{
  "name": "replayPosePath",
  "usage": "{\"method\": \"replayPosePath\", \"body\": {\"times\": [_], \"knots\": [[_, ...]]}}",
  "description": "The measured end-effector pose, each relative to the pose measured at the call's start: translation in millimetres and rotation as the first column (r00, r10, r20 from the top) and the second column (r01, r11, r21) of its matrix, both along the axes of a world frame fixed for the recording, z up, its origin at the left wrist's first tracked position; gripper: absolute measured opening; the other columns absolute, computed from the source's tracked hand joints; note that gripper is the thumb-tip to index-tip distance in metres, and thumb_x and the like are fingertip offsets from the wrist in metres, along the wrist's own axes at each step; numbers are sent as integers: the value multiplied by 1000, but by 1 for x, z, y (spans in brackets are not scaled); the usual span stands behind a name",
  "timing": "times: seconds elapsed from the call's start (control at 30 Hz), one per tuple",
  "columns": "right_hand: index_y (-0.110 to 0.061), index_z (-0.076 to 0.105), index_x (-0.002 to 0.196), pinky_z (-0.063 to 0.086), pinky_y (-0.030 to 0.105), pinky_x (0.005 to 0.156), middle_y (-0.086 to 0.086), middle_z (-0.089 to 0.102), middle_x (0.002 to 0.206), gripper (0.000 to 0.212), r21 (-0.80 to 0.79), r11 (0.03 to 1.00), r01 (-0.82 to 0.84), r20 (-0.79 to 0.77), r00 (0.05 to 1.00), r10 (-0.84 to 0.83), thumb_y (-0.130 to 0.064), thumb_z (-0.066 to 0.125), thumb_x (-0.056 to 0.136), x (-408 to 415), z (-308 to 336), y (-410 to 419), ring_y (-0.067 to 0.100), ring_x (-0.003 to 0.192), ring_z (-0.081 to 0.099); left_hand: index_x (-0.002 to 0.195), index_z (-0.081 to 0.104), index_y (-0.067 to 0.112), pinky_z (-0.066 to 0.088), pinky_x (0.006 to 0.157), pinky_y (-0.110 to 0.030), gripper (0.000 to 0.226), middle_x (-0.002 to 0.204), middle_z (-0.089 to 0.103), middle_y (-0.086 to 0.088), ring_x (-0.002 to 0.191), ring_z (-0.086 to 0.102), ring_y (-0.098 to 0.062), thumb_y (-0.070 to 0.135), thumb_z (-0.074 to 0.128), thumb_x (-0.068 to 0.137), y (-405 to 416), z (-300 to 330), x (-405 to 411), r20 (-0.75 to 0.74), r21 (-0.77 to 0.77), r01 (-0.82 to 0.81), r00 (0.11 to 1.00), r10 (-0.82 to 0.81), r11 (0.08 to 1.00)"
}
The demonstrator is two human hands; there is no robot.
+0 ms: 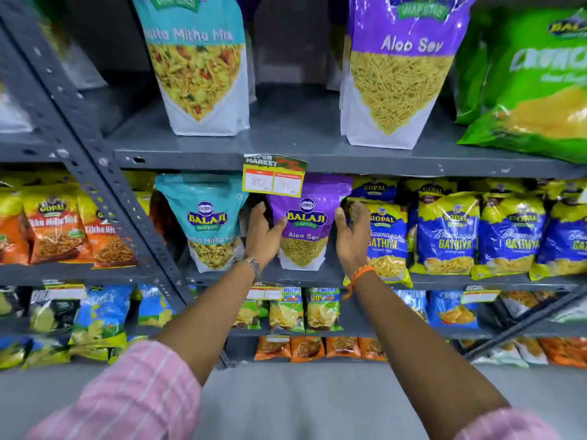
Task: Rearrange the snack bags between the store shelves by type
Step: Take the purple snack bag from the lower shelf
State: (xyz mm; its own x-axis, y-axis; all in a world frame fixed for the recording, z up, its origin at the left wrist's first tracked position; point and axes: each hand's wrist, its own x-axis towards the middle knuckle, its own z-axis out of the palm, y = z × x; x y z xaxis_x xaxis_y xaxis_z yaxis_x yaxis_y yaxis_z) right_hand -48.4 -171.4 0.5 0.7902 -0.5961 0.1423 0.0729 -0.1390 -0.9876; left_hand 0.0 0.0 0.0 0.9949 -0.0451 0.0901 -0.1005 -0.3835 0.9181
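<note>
Grey steel shelves (317, 160), slotted upright (104, 173) at left. Standing on top tier: teal mix bag (198, 68), purple sev bag (397, 74), green bag (527, 90) leaning. Sitting on middle tier (444, 277): teal pouch (208, 223), purple pouch (306, 227), blue-yellow gathiya bags (451, 233). Lining lower tiers: chip packets (305, 309).

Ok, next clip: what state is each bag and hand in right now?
Purple Aloo Sev pouch on the middle shelf: upright, between both hands.
Left hand: open, thumb touching the pouch.
Right hand: open, beside the pouch.
Teal Khatta Mitha Mix pouch beside it: upright, untouched.
Yellow price tag: hanging from the shelf edge.
</note>
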Motion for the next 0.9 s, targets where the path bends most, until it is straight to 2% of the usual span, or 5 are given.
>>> {"method": "replayPosePath", "body": {"times": [0.17, 0.43, 0.53, 0.67, 0.9], "knots": [[-4, 54, 103, 52, 58, 89, 19, 57, 96, 52, 32, 970, -241, -67, 968, 243, -53, 65, 88, 33, -22, -17, 21, 93, 56, 128, 51, -4, 53, 104, -42, 68, 130, 65, -20, 122, 65, -25, 49, 63, 88, -5, -9, 24, -61, -226, -6, 998, -8, 974], [-10, 54, 98, 58, 27, 77, -3, 66, 94, 11, -62, 945, -322, -43, 946, 320, -15, 63, 99, 20, -16, -23, 2, 88, 68, 66, 52, 16, 36, 57, -31, 34, 57, 54, -26, 59, 44, -16, 34, 69, 90, 5, -20, 12, 77, -131, -23, 996, 34, 991], [-14, 55, 105, 60, 24, 76, 3, 70, 102, 10, -46, 954, -297, -33, 955, 295, -12, 62, 99, 2, -13, -17, 4, 94, 71, 75, 62, 15, 46, 56, -19, 20, 51, 60, 5, 51, 54, 2, 10, 68, 93, 9, -4, -14, 64, -117, 13, 998, -6, 993], [-13, 54, 101, 60, 39, 73, 17, 69, 96, 12, -51, 954, -296, -49, 955, 293, -19, 64, 99, -27, -12, -8, 28, 91, 70, 83, 64, -15, 38, 48, -1, 13, 61, 60, -31, 60, 59, -16, -6, 65, 92, 18, 10, -52, 141, -169, 72, 989, -49, 983], [-13, 48, 82, 42, 8, 53, -14, 52, 61, 22, -18, 975, -223, 45, 974, 223, -10, 63, 98, -77, 20, 17, -8, 56, 54, 63, 54, 23, 32, 48, -5, 37, 45, 56, 21, 42, 49, 9, 5, 71, 90, 41, 15, -90, 208, -178, 76, 977, -38, 981]]}}
